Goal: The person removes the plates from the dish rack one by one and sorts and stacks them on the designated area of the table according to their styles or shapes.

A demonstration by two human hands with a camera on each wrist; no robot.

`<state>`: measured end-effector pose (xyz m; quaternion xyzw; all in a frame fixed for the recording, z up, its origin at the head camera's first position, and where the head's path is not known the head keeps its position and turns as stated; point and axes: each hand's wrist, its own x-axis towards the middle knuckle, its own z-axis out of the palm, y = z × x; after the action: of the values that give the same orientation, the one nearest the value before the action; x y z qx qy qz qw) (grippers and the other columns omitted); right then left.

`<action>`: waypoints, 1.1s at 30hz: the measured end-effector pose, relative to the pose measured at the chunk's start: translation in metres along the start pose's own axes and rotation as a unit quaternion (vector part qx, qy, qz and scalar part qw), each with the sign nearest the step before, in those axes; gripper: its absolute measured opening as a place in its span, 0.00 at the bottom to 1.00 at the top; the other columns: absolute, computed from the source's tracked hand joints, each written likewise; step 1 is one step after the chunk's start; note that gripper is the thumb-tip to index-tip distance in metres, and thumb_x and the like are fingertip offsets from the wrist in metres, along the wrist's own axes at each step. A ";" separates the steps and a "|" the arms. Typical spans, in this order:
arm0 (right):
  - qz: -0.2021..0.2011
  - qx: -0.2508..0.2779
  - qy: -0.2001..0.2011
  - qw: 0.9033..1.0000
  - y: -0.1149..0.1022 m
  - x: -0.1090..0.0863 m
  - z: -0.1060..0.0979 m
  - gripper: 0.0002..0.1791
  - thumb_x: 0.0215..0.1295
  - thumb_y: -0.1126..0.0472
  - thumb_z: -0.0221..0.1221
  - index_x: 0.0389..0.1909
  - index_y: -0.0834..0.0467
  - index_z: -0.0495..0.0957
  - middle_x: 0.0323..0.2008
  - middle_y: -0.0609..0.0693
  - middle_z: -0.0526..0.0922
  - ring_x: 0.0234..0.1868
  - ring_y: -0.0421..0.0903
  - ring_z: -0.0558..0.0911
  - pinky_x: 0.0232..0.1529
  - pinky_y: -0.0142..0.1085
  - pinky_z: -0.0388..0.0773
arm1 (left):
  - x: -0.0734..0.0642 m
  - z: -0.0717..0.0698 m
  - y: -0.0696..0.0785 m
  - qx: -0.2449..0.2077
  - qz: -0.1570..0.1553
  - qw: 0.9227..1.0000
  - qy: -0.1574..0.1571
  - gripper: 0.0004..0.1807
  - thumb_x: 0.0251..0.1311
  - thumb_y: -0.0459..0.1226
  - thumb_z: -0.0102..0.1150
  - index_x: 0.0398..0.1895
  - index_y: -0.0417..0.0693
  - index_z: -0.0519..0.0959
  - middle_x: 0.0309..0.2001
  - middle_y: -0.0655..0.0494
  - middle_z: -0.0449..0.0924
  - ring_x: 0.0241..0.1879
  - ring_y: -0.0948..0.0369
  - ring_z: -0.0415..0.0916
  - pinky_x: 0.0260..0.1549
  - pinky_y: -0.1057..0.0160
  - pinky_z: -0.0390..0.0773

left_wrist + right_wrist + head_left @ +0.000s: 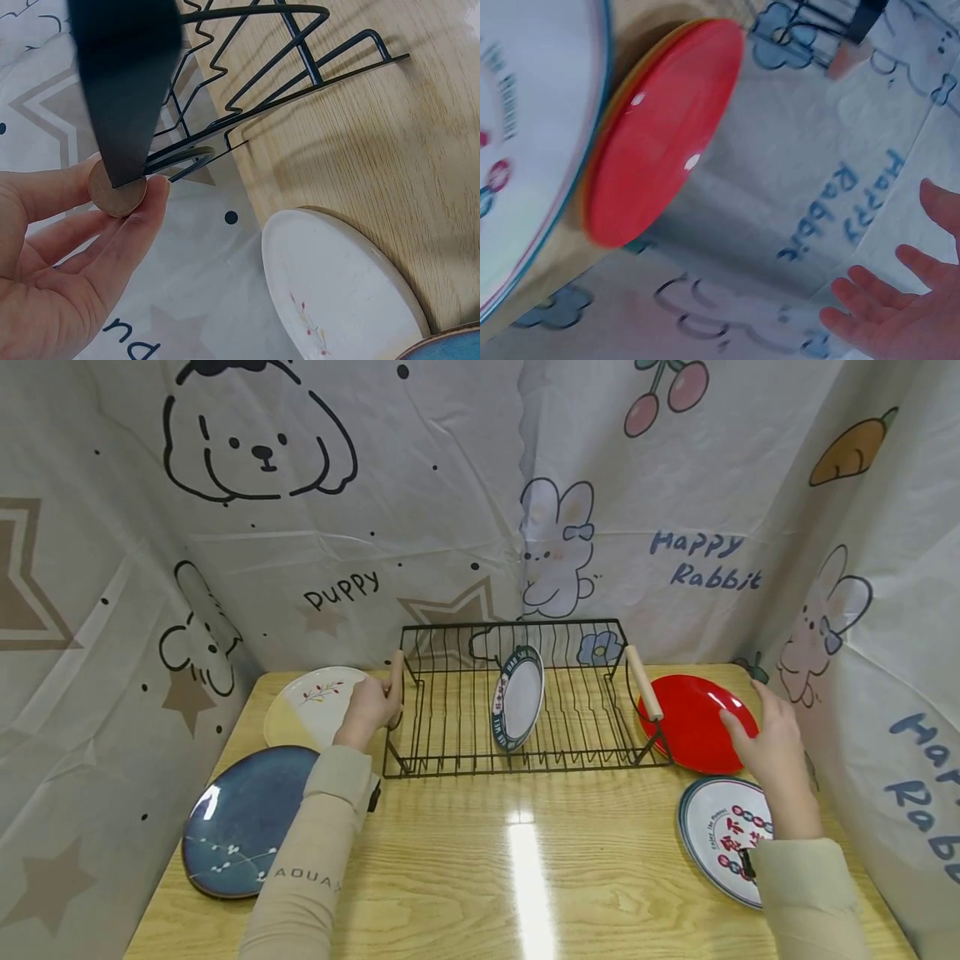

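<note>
A black wire dish rack [457, 770] with wooden handles stands at the back middle of the table. My left hand [367, 708] holds its left handle [397, 670]; the left wrist view shows thumb and fingers around the round wooden end [118, 191]. One white plate with a dark patterned rim [522, 697] stands on edge in the rack. My right hand [772, 739] is held over the right side with its fingers spread and nothing in them. Nearest to it is a glossy red plate [686, 727], which in the right wrist view lies on a yellow-edged plate [592, 180].
At the left lie a white and yellow plate with a red sprig [296, 693] and a dark blue plate with white blossoms [247, 810]. A white plate with red lettering [712, 835] lies front right, partly under my right forearm. Printed curtains [450, 460] close in the back and sides.
</note>
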<state>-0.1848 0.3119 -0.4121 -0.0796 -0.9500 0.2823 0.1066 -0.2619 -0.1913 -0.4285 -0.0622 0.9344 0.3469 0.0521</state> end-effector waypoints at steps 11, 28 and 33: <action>-0.110 0.043 -0.010 0.993 -0.071 0.033 0.043 0.36 0.64 0.56 0.55 0.68 0.59 0.51 0.64 0.66 0.56 0.61 0.66 0.60 0.55 0.60 0.59 | 0.000 -0.001 0.001 0.011 0.003 1.000 0.003 0.37 0.66 0.57 0.29 0.17 0.37 0.76 0.29 0.42 0.83 0.28 0.50 0.80 0.13 0.64 0.60; -0.112 0.188 -0.166 0.962 -0.136 0.037 0.110 0.37 0.65 0.54 0.53 0.69 0.59 0.48 0.65 0.65 0.55 0.61 0.63 0.63 0.54 0.55 0.64 | 0.001 -0.001 0.000 -0.012 -0.012 1.000 -0.003 0.40 0.62 0.64 0.24 0.11 0.42 0.69 0.30 0.40 0.82 0.28 0.48 0.79 0.13 0.63 0.60; -0.095 0.203 -0.199 0.954 -0.146 0.033 0.127 0.37 0.66 0.56 0.53 0.69 0.61 0.47 0.64 0.67 0.56 0.60 0.65 0.65 0.53 0.54 0.67 | 0.002 -0.001 -0.001 -0.007 -0.005 1.000 -0.003 0.34 0.67 0.56 0.31 0.14 0.41 0.72 0.29 0.42 0.83 0.28 0.50 0.79 0.15 0.63 0.61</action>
<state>-0.2611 0.1317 -0.4298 0.0922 -0.8780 0.4677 -0.0439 -0.2636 -0.1927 -0.4289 -0.0661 0.9316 0.3530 0.0567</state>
